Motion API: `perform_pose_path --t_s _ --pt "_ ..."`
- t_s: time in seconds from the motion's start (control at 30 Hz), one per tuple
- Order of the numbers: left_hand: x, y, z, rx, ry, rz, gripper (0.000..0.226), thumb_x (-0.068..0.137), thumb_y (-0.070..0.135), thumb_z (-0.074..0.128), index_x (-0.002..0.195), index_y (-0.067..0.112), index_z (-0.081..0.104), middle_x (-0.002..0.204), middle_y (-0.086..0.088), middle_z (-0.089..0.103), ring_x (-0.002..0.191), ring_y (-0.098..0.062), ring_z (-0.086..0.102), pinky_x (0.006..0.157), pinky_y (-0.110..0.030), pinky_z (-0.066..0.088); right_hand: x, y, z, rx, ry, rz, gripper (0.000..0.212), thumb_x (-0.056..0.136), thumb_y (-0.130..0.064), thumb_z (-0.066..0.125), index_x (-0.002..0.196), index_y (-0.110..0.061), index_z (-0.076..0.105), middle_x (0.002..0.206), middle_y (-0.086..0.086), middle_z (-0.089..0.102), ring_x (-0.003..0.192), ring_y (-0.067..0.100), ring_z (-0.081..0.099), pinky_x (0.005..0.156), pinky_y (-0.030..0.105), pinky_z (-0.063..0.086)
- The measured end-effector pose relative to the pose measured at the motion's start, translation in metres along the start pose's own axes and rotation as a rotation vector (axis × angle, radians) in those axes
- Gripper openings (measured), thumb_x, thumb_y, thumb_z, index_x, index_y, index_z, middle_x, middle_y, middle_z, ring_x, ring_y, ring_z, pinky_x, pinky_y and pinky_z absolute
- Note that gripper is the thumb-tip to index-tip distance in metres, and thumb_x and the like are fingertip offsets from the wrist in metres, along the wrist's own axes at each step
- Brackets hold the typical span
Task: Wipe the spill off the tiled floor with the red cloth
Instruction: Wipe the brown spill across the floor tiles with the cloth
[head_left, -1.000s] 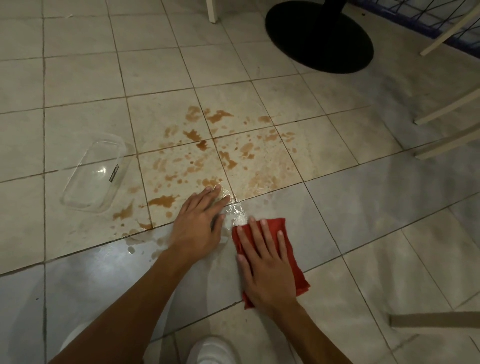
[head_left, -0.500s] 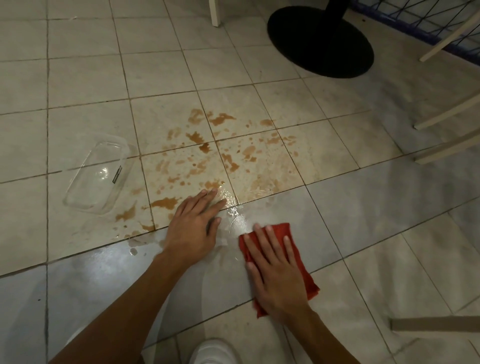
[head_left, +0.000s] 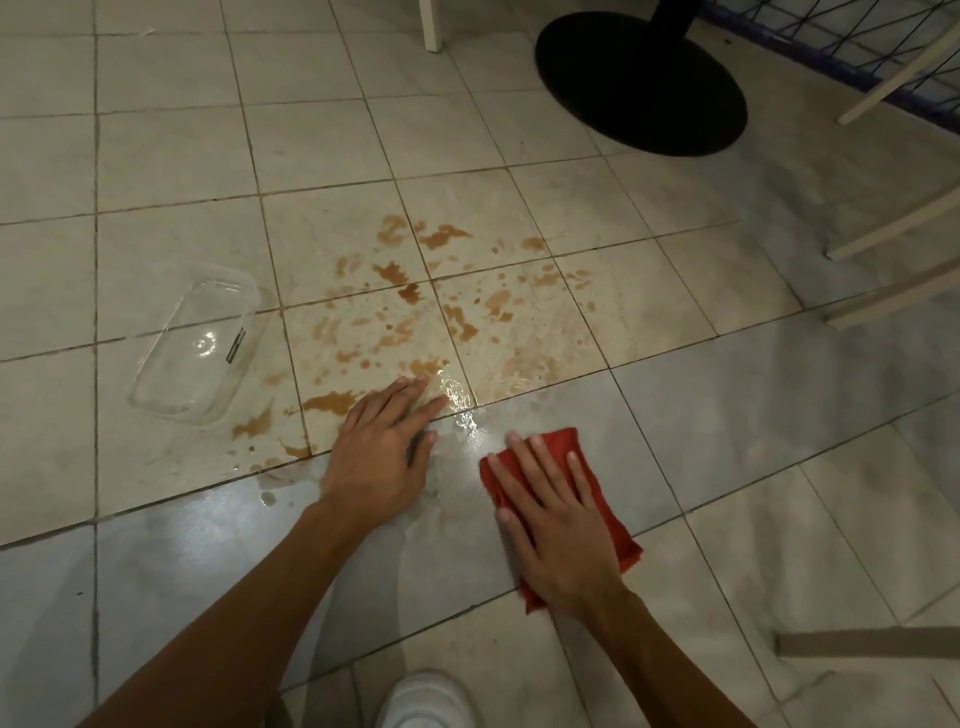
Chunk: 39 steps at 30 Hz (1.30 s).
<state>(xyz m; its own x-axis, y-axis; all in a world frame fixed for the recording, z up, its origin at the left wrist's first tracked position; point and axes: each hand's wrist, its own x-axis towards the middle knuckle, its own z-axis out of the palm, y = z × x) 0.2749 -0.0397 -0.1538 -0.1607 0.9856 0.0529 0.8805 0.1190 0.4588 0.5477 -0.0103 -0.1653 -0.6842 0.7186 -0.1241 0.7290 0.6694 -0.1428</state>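
Bracing on the tiled floor (head_left: 156, 156), your left hand (head_left: 382, 447) lies flat with straight fingers at the near edge of the brown spill (head_left: 395, 322), likely to carry your weight. Your right hand (head_left: 556, 530) presses flat-fingered on the red cloth (head_left: 621, 543), just right of the wet sheen. The cloth is folded oblong and runs along your fingers, its far end aimed at the spill.

Spread across the pale tiled floor (head_left: 156, 156): a brown spill (head_left: 415, 312) (glinting wet at its near edge), a clear plastic container (head_left: 197, 343) beside its left margin, a red cloth (head_left: 621, 540) on the near side, a black round base (head_left: 639, 83) well beyond.
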Motion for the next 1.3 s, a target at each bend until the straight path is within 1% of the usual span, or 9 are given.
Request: perform_pose_path --t_s 0.1,0.3,0.47,0.53,0.73,0.97,1.17,1.23,1.3 --pt "0.0 0.004 0.0 0.002 0.002 -0.017 0.05 0.106 0.041 0.043 0.153 0.033 0.053 0.166 0.004 0.041 0.155 -0.021 0.032 0.127 -0.045 0.021 0.022 -0.022 -0.003 0.031 -0.005 0.1 0.062 0.117 -0.054 0.011 0.175 -0.038 -0.004 0.184 -0.007 -0.011 0.17 0.02 -0.014 0.136 0.059 -0.001" --pt "-0.002 -0.003 -0.001 0.022 0.002 0.039 0.049 0.108 0.041 0.041 0.155 0.032 0.05 0.167 0.005 0.04 0.155 -0.021 0.032 0.126 -0.046 0.024 -0.007 -0.02 0.003 0.012 -0.029 -0.231 0.061 0.119 -0.051 0.021 0.176 -0.035 0.007 0.185 -0.005 -0.002 0.171 0.022 -0.001 0.134 0.052 -0.002" --pt "-0.002 -0.005 0.001 0.048 0.008 0.028 0.049 0.108 0.042 0.04 0.155 0.033 0.05 0.166 0.005 0.04 0.154 -0.021 0.032 0.126 -0.047 0.024 0.014 -0.016 -0.003 0.031 -0.008 0.07 0.061 0.117 -0.054 0.011 0.175 -0.039 0.0 0.184 -0.008 -0.01 0.17 0.019 -0.013 0.136 0.058 0.001" --pt "-0.002 -0.005 0.0 0.052 0.01 0.026 0.049 0.108 0.042 0.04 0.155 0.033 0.05 0.166 0.005 0.04 0.154 -0.022 0.033 0.125 -0.047 0.025 0.024 -0.034 -0.001 0.047 0.013 0.102 0.061 0.117 -0.054 0.011 0.175 -0.037 0.0 0.184 -0.006 -0.01 0.17 0.02 -0.012 0.136 0.059 0.0" --pt "-0.003 -0.013 -0.006 0.077 0.003 0.042 0.048 0.109 0.043 0.039 0.153 0.034 0.052 0.167 0.007 0.039 0.153 -0.021 0.033 0.123 -0.047 0.028 -0.014 -0.015 0.009 -0.078 -0.026 -0.361 0.062 0.118 -0.05 0.027 0.176 -0.035 0.01 0.185 -0.003 0.001 0.171 0.025 0.001 0.134 0.052 -0.004" --pt "-0.006 -0.014 -0.007 0.079 0.02 0.015 0.048 0.108 0.042 0.04 0.153 0.034 0.052 0.165 0.005 0.042 0.152 -0.023 0.036 0.12 -0.046 0.031 0.031 -0.033 -0.006 0.01 -0.01 -0.036 0.061 0.118 -0.052 0.01 0.175 -0.036 -0.002 0.184 -0.004 -0.011 0.17 0.022 -0.011 0.136 0.059 0.005" --pt "-0.004 -0.019 -0.008 0.059 -0.009 0.041 0.049 0.108 0.046 0.037 0.154 0.035 0.051 0.166 0.007 0.04 0.153 -0.021 0.034 0.122 -0.046 0.029 0.002 -0.029 0.008 -0.041 -0.062 -0.441 0.062 0.119 -0.051 0.026 0.176 -0.035 0.009 0.185 -0.003 -0.001 0.171 0.024 -0.001 0.134 0.053 -0.005" --pt "-0.004 -0.019 -0.008 0.058 -0.002 0.031 0.049 0.108 0.046 0.038 0.153 0.034 0.052 0.166 0.007 0.041 0.152 -0.021 0.035 0.121 -0.047 0.031 0.008 -0.014 0.002 -0.044 -0.051 -0.38 0.062 0.119 -0.052 0.027 0.176 -0.037 0.009 0.185 -0.005 -0.003 0.171 0.022 -0.002 0.134 0.052 -0.004" --pt "-0.004 -0.018 -0.007 0.046 0.007 0.019 0.048 0.107 0.045 0.039 0.152 0.034 0.053 0.165 0.007 0.042 0.152 -0.022 0.036 0.12 -0.046 0.032 0.023 -0.017 -0.005 -0.029 -0.039 -0.194 0.062 0.119 -0.053 0.023 0.176 -0.037 0.006 0.184 -0.006 -0.007 0.171 0.021 -0.006 0.133 0.055 0.0"
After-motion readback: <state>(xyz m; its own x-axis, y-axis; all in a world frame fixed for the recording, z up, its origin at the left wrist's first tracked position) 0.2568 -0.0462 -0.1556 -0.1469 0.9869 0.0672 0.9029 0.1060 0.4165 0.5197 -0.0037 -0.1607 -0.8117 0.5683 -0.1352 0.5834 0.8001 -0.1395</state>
